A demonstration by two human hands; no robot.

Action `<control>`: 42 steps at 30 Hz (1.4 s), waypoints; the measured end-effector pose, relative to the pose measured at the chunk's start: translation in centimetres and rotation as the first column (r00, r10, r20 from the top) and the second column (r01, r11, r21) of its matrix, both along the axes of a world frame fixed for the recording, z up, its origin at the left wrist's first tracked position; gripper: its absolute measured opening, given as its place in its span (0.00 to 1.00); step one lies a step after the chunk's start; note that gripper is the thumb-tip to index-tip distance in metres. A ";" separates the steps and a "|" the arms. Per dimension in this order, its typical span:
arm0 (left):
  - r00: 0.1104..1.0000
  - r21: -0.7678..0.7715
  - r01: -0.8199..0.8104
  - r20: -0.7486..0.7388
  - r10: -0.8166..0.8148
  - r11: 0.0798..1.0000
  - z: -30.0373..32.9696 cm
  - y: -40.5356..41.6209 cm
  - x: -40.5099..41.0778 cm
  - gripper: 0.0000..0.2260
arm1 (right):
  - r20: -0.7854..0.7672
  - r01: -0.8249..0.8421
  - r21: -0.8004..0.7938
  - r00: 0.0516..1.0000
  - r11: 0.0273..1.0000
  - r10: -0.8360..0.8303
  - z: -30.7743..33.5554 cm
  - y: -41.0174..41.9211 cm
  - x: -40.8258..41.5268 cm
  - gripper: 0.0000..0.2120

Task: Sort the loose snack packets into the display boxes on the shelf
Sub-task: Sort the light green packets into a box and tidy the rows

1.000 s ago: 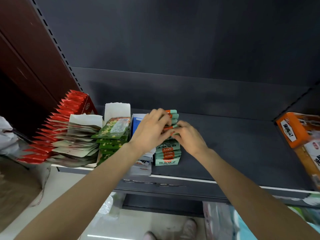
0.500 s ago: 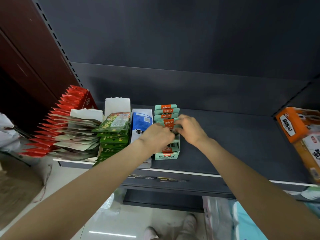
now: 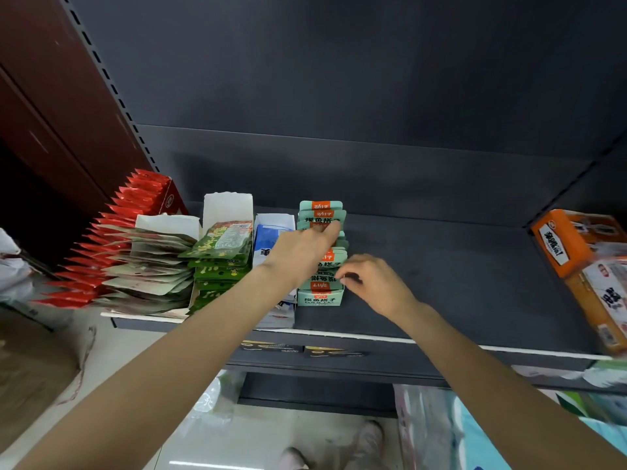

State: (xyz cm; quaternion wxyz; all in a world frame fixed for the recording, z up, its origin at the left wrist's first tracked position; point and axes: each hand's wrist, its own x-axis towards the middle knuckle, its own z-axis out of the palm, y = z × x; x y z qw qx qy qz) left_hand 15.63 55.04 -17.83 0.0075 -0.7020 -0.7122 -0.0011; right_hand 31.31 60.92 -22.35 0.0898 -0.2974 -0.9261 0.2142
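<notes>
Mint packets (image 3: 321, 215), flat and glossy, fill their carton; left fingers (image 3: 330, 229) press them, right fingers (image 3: 351, 278) curl at its side.

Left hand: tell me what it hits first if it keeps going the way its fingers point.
The left hand would likely meet the teal packets at the back of their box; depth is uncertain.

My left hand (image 3: 302, 247) reaches over mint-green packets (image 3: 322, 215) standing in their display box (image 3: 320, 300), fingers touching packet tops near back of row. My right hand (image 3: 369, 279) at box's right side, fingertips against front packets. Green packets (image 3: 220, 245), red packets (image 3: 112, 232) further left on dark shelf (image 3: 458, 283); orange box (image 3: 563, 245) far right.
</notes>
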 end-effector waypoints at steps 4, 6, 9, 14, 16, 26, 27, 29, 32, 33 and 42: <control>0.997 -0.030 0.054 -0.045 -0.056 0.998 0.7 -0.3 0.2 0.12 | 0.121 0.022 0.036 0.992 0.999 -0.026 0.1 -0.1 -1.3 0.13; 0.997 -0.055 0.067 -0.035 -0.069 0.996 0.4 -0.5 0.0 0.11 | 0.183 0.016 0.060 0.983 0.998 -0.027 0.0 0.1 -1.6 0.15; 0.998 -0.049 0.059 -0.001 -0.059 0.997 -0.3 -0.4 -0.5 0.16 | 0.269 -0.024 0.101 0.963 0.995 -0.004 0.1 0.0 -1.9 0.15; 0.996 -0.106 0.023 0.087 -0.013 0.994 -0.5 0.0 -1.1 0.20 | 0.339 -0.092 0.174 0.940 0.980 0.028 0.4 -0.1 -2.7 0.13; 0.992 -0.141 0.020 0.128 -0.002 0.990 -0.4 0.0 -1.4 0.21 | 0.370 -0.132 0.226 0.928 0.965 0.040 0.5 -0.2 -2.7 0.10; 0.996 -0.206 0.086 -0.008 -0.089 0.975 -0.5 0.1 -0.8 0.19 | 0.187 0.085 0.235 0.973 0.968 -0.131 0.6 -0.1 -2.5 0.07; 0.992 -0.202 0.094 -0.063 -0.109 0.975 -0.6 0.2 -0.5 0.20 | 0.162 0.086 0.211 0.979 0.974 -0.121 0.5 -0.1 -2.5 0.07; 0.976 -0.177 0.106 -0.169 -0.137 0.978 -1.0 0.3 0.0 0.22 | 0.123 0.090 0.152 0.986 0.984 -0.109 0.4 -0.1 -2.4 0.08; 0.961 -0.152 0.108 -0.238 -0.143 0.982 -1.5 0.2 0.2 0.24 | 0.089 0.143 0.099 0.984 0.985 -0.152 0.2 -0.3 -1.7 0.07; 0.960 -0.148 0.109 -0.241 -0.143 0.983 -1.6 0.2 0.2 0.24 | 0.073 0.166 0.084 0.982 0.983 -0.172 0.0 -0.3 -1.4 0.07; 0.967 -0.095 0.074 -0.238 -0.095 0.993 -2.1 0.2 0.6 0.27 | 0.243 0.206 -0.037 0.951 0.978 -0.191 0.2 0.4 -1.8 0.15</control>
